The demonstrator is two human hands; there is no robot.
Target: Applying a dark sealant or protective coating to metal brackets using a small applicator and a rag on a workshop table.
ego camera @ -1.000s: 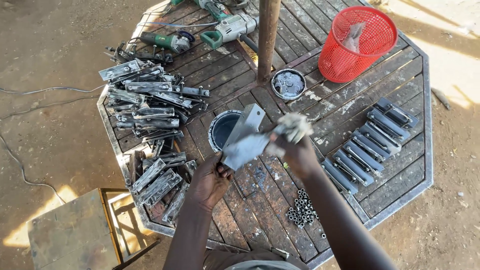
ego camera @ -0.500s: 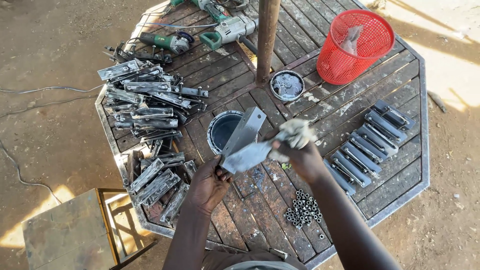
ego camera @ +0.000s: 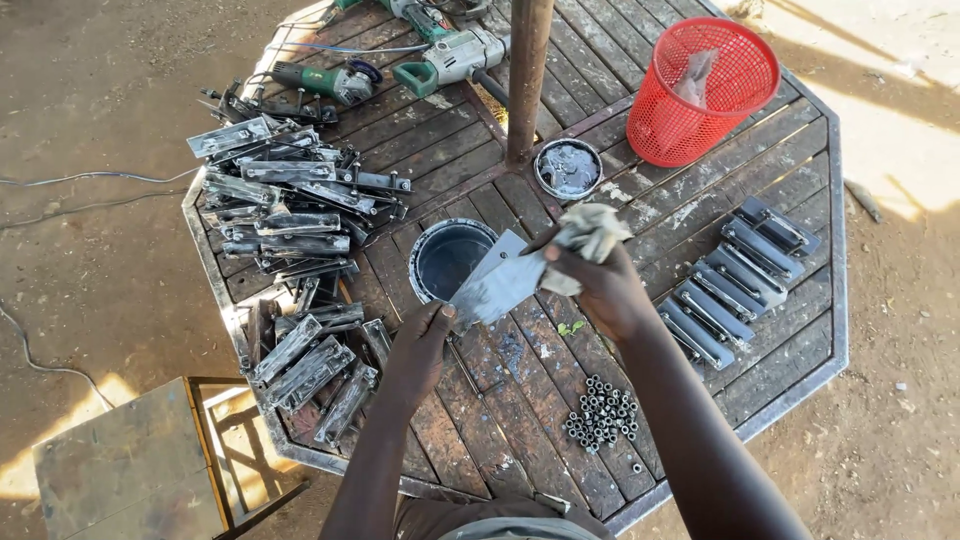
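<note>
Left hand (ego camera: 418, 345) fingers closed on low end of grey metal plate (ego camera: 500, 282), above round tin (ego camera: 450, 260) on table (ego camera: 800, 340). Right hand (ego camera: 600, 285) fingers shut on rag (ego camera: 590, 232), pressed on plate.

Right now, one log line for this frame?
left hand: holds metal plate | right hand: presses rag on plate | below: open can

metal plate (ego camera: 497, 285): flat, grey, smeared, tilted, lower end gripped, held over worktop beside dark tin | rag (ego camera: 590, 238): crumpled, dirty grey-white, bunched against plate's upper end, off the worktop
</note>
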